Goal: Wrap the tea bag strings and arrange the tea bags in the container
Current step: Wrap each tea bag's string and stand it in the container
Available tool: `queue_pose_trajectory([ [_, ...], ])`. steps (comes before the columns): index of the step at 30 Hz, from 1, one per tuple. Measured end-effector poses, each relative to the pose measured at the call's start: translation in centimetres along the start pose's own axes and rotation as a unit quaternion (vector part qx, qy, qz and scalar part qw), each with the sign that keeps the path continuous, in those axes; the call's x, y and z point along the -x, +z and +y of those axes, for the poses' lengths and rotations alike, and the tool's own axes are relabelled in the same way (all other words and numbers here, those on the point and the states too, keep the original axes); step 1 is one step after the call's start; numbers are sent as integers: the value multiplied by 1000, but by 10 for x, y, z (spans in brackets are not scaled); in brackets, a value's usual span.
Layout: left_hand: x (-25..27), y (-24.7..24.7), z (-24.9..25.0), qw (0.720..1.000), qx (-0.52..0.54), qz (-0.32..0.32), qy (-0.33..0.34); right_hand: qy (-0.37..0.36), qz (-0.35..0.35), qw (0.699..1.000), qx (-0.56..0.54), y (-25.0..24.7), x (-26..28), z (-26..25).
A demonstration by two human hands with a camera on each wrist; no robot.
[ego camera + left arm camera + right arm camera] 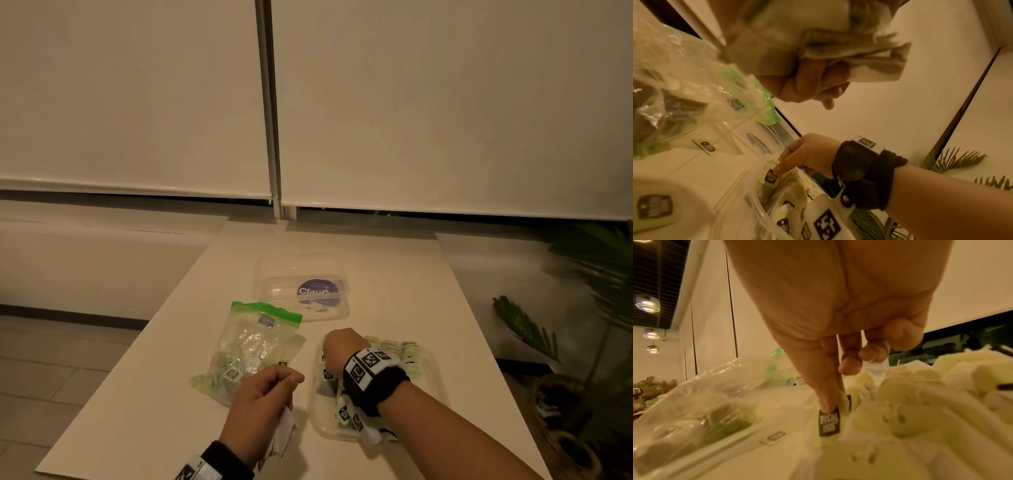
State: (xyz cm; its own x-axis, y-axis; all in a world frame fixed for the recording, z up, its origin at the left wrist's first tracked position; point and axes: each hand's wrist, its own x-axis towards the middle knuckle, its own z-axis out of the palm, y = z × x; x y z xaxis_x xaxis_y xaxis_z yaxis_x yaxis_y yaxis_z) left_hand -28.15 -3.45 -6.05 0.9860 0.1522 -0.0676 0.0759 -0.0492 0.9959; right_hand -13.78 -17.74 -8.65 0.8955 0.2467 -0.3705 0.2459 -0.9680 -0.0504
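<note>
A clear plastic container (320, 426) near the table's front right holds several pale green tea bags (407, 356) with dark tags. My right hand (337, 349) reaches into its left side and pinches one tea bag tag (829, 423) between thumb and forefinger; the other fingers are curled. The same tag (770, 176) shows under the forefinger in the left wrist view. My left hand (270, 390) hovers left of the container, its fingers curled round a white tea bag (282, 437) that hangs below the palm. That tea bag (859, 53) is bunched in the fist.
A zip bag (253, 342) with a green seal lies left of the container, with more tea bags inside. The clear lid (274, 274) with a blue round label sits behind it. A loose tag (705, 146) on a string lies on the table. A plant (582, 291) stands at the right.
</note>
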Motion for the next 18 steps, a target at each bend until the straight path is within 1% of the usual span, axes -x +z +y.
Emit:
queue_pose_trajectory([
  [2,0,1,-1,1000,-3,-7,3,-8,6,1000,6,1,-1,-1],
  [6,0,5,-3,999,-26,-16,10,-34,46,998,11,-6,6,-1],
  [8,1,6,-3,999,-25,-22,15,-41,62,997,-26,-13,14,5],
  [10,2,7,-2,999,-21,-24,20,-39,64,992,-98,-19,28,17],
  [12,4,6,-2,999,-15,-27,25,-28,48,988,-146,-19,44,32],
  [13,5,6,-3,999,-15,-26,24,-23,32,988,-150,-17,53,38],
  [16,6,6,-6,1000,-16,-22,8,5,-21,991,-132,-3,74,47],
  [18,7,9,-5,1000,-11,-24,-1,29,-35,991,-123,8,81,44],
])
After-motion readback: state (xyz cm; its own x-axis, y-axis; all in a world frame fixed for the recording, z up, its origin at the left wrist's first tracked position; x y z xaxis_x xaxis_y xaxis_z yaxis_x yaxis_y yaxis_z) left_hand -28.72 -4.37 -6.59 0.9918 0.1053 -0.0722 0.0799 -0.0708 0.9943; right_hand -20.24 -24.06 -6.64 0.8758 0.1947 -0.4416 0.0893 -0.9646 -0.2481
